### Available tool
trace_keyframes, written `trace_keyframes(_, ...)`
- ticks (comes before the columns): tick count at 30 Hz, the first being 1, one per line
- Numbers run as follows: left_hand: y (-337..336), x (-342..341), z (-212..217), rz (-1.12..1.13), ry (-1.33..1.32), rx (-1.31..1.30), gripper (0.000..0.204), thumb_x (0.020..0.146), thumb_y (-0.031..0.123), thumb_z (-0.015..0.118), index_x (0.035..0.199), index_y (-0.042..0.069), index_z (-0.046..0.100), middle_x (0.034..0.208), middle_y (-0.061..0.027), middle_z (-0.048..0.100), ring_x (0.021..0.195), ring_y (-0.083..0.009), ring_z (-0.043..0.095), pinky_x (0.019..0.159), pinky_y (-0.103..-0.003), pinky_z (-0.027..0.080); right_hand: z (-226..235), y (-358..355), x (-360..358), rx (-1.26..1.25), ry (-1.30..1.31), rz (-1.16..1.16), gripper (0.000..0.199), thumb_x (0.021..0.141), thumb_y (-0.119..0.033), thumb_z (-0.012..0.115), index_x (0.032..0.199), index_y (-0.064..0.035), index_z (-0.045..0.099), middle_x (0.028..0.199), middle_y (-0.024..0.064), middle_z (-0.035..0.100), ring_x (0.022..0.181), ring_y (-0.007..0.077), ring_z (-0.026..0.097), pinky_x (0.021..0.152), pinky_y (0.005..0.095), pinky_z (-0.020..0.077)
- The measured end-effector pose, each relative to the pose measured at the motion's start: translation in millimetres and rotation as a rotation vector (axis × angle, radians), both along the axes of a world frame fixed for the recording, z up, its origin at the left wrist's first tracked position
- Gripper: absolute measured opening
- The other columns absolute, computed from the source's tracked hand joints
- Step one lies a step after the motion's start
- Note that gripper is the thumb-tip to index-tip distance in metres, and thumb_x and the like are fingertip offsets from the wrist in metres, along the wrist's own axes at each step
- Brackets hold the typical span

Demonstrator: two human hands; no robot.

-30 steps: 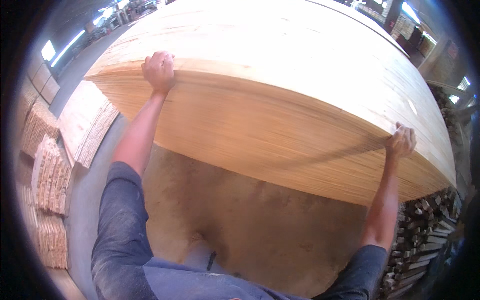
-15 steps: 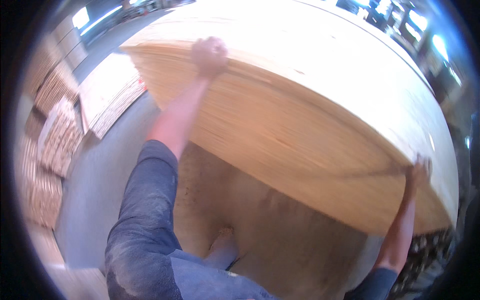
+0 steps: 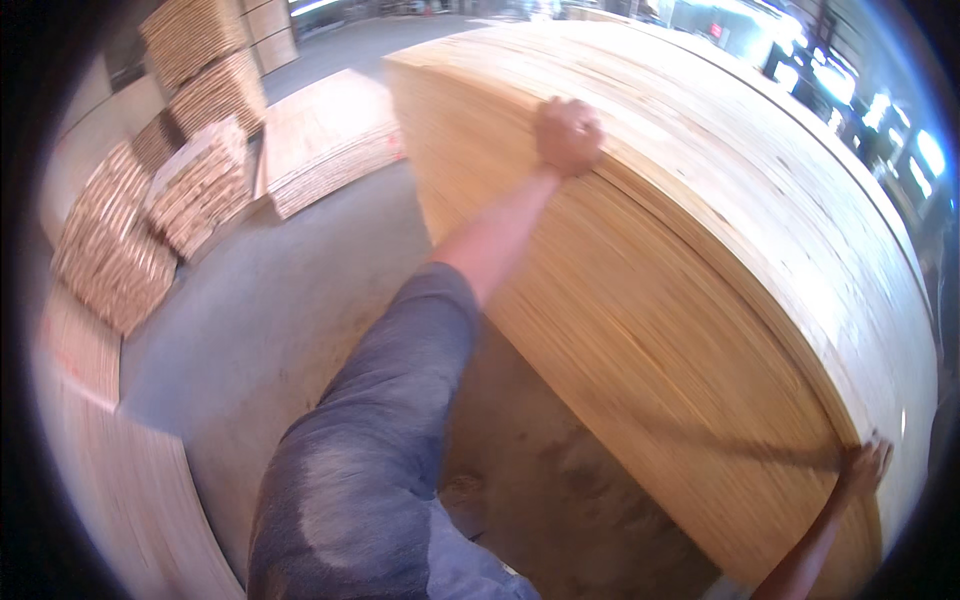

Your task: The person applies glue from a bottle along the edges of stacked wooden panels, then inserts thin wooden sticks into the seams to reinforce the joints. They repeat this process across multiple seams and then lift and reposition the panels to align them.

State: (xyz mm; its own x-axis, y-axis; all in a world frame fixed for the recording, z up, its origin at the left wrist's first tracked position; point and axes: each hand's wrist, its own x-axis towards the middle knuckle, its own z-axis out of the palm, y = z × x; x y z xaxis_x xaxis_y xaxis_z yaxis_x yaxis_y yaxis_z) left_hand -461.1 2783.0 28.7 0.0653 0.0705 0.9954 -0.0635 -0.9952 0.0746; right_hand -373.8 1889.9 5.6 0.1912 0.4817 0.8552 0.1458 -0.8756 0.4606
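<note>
A tall stack of thin wooden sheets point(image 3: 620, 310) fills the middle and right, its layered side facing me. Its pale top sheet point(image 3: 740, 190) stretches away to the far right, with a dark line running below the near edge. My left hand point(image 3: 570, 137) is closed over that edge towards the far corner, knuckles up. Further right and nearer to me, my right hand point(image 3: 866, 465) curls its fingers over the same edge. The undersides of both grips are hidden, so how many sheets they hold cannot be seen.
A low stack of sheets point(image 3: 325, 130) lies on the concrete floor point(image 3: 300, 260) at the far left. Several piles of wood pieces point(image 3: 115, 240) stand along the left side. Another stack of sheets point(image 3: 120, 480) is at the near left. Bright lights point(image 3: 835, 80) shine at the far right.
My view has swung left, so the stack and both hands appear further right and more of the left piles shows. Both hands remain on the sheet's edge.
</note>
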Motion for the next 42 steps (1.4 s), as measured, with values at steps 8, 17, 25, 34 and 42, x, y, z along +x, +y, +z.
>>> trace_keyframes(8,91,44,-16,0.023,0.247,0.378,0.029,0.105,0.032,0.060,0.103,0.010,0.079,0.102,-0.0122,0.079,0.090,-0.0328,0.072,0.082,-0.053,0.055,40,88,-67,0.445,0.050,-0.123,0.025,0.094,-0.033,0.065,0.090,-0.0107,0.076,0.097,0.0109,0.073,0.096,0.0368,0.070,0.087,0.0497,0.0570)
trace_keyframes(17,81,23,8,-0.056,0.184,0.060,0.027,0.104,0.029,0.061,0.100,0.011,0.080,0.098,-0.0091,0.081,0.088,-0.0356,0.070,0.083,-0.051,0.054,60,139,-63,0.537,0.090,0.036,0.015,0.082,-0.027,0.070,0.081,-0.0126,0.073,0.090,0.0079,0.071,0.091,0.0324,0.071,0.084,0.0490,0.0554)
trace_keyframes(25,76,14,14,-0.068,0.425,-0.161,0.027,0.106,0.027,0.063,0.108,0.007,0.082,0.118,-0.0129,0.083,0.107,-0.0376,0.074,0.098,-0.050,0.056,91,118,-175,0.550,0.340,0.167,0.021,0.102,-0.020,0.071,0.116,-0.0074,0.080,0.115,0.0185,0.080,0.110,0.0382,0.074,0.102,0.0508,0.0529)
trace_keyframes(34,-283,9,41,-0.200,0.253,0.337,0.036,0.113,0.020,0.055,0.134,0.000,0.076,0.137,-0.0229,0.077,0.130,-0.0434,0.069,0.117,-0.053,0.050,35,-253,-351,0.590,0.225,-0.241,0.009,0.100,-0.014,0.072,0.104,-0.0083,0.076,0.098,0.0118,0.077,0.095,0.0349,0.071,0.090,0.0501,0.0528)
trace_keyframes(42,-891,-2,58,-0.283,0.396,0.268,0.034,0.105,0.020,0.066,0.135,0.011,0.078,0.140,-0.0105,0.078,0.128,-0.0339,0.073,0.105,-0.051,0.052,107,-512,-194,0.670,0.000,0.029,0.012,0.106,-0.017,0.068,0.099,-0.0090,0.073,0.092,0.0103,0.073,0.090,0.0334,0.069,0.087,0.0487,0.0524)
